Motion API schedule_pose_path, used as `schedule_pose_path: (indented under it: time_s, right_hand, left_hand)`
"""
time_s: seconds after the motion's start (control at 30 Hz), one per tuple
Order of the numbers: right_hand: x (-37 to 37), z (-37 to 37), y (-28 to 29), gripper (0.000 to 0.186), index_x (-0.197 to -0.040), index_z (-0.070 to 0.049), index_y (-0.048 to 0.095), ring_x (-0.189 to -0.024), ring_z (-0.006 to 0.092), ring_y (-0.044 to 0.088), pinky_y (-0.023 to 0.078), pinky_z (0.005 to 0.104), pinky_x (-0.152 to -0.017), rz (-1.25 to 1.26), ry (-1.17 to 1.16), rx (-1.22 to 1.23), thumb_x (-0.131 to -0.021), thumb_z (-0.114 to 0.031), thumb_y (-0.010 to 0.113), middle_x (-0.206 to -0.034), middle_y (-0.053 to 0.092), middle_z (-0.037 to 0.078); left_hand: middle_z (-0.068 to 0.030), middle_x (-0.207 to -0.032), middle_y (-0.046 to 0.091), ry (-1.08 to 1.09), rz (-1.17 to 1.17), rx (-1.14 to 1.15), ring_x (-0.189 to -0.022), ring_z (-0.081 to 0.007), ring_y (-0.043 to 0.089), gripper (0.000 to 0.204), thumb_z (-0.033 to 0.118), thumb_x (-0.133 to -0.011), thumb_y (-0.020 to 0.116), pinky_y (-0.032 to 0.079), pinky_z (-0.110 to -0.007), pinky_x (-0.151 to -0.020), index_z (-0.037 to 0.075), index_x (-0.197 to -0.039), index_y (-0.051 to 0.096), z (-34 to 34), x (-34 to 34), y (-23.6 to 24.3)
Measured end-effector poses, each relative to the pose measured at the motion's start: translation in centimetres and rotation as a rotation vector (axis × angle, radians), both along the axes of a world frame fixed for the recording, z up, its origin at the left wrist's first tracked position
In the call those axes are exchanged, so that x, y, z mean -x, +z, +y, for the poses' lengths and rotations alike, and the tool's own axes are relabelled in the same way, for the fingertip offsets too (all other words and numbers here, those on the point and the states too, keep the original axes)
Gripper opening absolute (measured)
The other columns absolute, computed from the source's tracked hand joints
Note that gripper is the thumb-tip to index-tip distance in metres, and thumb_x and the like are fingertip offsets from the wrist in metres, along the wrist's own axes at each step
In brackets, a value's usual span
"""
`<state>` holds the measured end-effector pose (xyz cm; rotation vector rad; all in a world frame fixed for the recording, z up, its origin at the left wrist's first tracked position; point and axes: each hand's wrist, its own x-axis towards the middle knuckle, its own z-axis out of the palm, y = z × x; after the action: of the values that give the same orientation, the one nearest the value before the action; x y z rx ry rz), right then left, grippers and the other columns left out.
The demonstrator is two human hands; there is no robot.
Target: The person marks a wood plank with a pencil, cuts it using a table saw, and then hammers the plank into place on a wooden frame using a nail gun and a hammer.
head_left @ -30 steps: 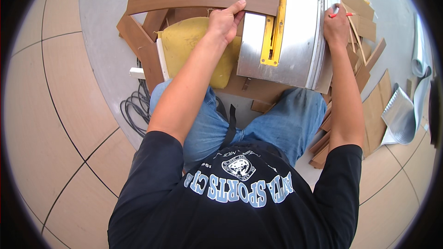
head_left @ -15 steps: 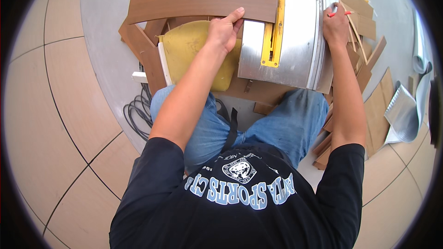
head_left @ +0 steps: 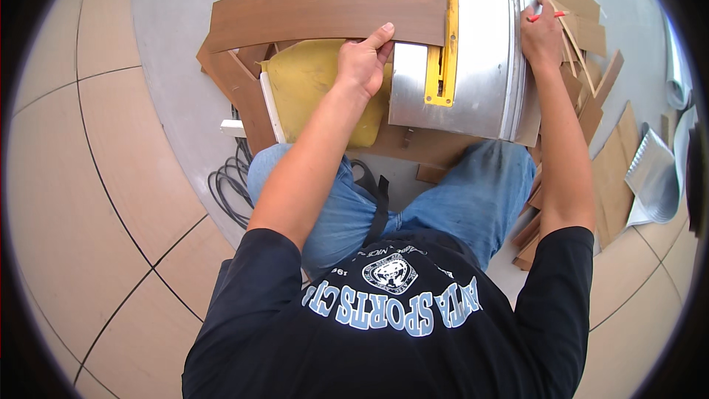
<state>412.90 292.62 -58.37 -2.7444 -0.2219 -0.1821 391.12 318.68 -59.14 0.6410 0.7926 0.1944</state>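
A brown wooden plank [head_left: 325, 11] lies across the left part of a table saw's silver metal top [head_left: 484, 66]. Its right end reaches the yellow slotted insert [head_left: 442, 74], where the blade itself cannot be made out. My left hand [head_left: 365, 59] is closed on the plank's near edge, thumb on top, close to that end. At the metal top's right edge is my right hand [head_left: 543, 38], fingers curled, with a red pencil [head_left: 546, 16] held in them. Whether it also grips the edge piece is hard to tell.
A yellow seat-like panel [head_left: 310, 77] stands below the plank, left of the saw. Black cable [head_left: 230, 185] lies coiled by my left knee. Wood offcuts [head_left: 591, 114] pile up right of and behind the saw. Silvery sheeting [head_left: 657, 177] lies at the far right.
The plank and my left hand have come slightly nearer to me along the yellow insert. My right hand stays at the metal top's right edge. The whole view has shifted a little.
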Motion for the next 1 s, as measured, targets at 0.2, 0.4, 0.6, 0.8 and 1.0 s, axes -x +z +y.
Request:
schedule_pose_path:
  time_s: [0.2, 0.4, 0.6, 0.8, 1.0]
  right_hand:
    - [-0.3, -0.5, -0.3, 0.046, -0.135, -0.008, 0.059, -0.109, 0.0493, 0.065, 0.052, 0.0547, -0.093, -0.012, 0.011, -0.006, -0.1, -0.038, 0.054, -0.116, 0.07, 0.03]
    - [-0.7, -0.9, -1.1, 0.046, -0.134, -0.008, 0.059, -0.109, 0.0493, 0.065, 0.052, 0.0542, -0.093, -0.051, 0.038, -0.025, -0.1, -0.038, 0.054, -0.116, 0.069, 0.03]
    - [-0.6, -0.7, -1.0, 0.048, -0.136, -0.008, 0.059, -0.111, 0.0484, 0.065, 0.052, 0.053, -0.095, -0.036, 0.026, -0.03, -0.1, -0.039, 0.053, -0.119, 0.069, 0.03]
    - [-0.6, -0.7, -1.2, 0.048, -0.136, -0.008, 0.059, -0.112, 0.048, 0.065, 0.052, 0.0526, -0.095, -0.045, 0.013, -0.023, -0.1, -0.039, 0.053, -0.12, 0.069, 0.03]
    - [-0.8, -1.1, -1.2, 0.044, -0.134, -0.011, 0.058, -0.11, 0.0486, 0.065, 0.051, 0.0549, -0.097, -0.056, 0.021, -0.027, -0.1, -0.039, 0.052, -0.117, 0.069, 0.03]
  left_hand:
    - [-0.0039, -0.114, 0.069, 0.011, -0.02, 0.015, -0.109, -0.0169, 0.066, 0.032, 0.002, -0.09, 0.079, 0.055, -0.031, -0.1, 0.008, -0.118, 0.065, -0.7, 0.6, 0.0]
    - [-0.0062, -0.115, 0.07, 0.018, 0.002, 0.008, -0.104, -0.0185, 0.068, 0.031, 0.0, -0.09, 0.078, 0.058, -0.032, -0.093, 0.003, -0.118, 0.065, -0.8, 1.0, -0.1]
    - [-0.0059, -0.115, 0.069, 0.011, -0.007, 0.002, -0.109, -0.0174, 0.066, 0.031, 0.002, -0.091, 0.079, 0.055, -0.031, -0.1, 0.003, -0.118, 0.065, -1.0, 1.5, 0.1]
    - [-0.0054, -0.116, 0.069, 0.013, -0.002, 0.004, -0.11, -0.0173, 0.065, 0.031, 0.003, -0.091, 0.079, 0.054, -0.031, -0.101, 0.004, -0.119, 0.065, -1.1, 2.2, -0.1]
    - [-0.0054, -0.117, 0.069, 0.011, -0.001, 0.009, -0.109, -0.0167, 0.065, 0.033, 0.002, -0.091, 0.078, 0.053, -0.031, -0.1, 0.005, -0.12, 0.064, -1.6, 2.6, -0.1]
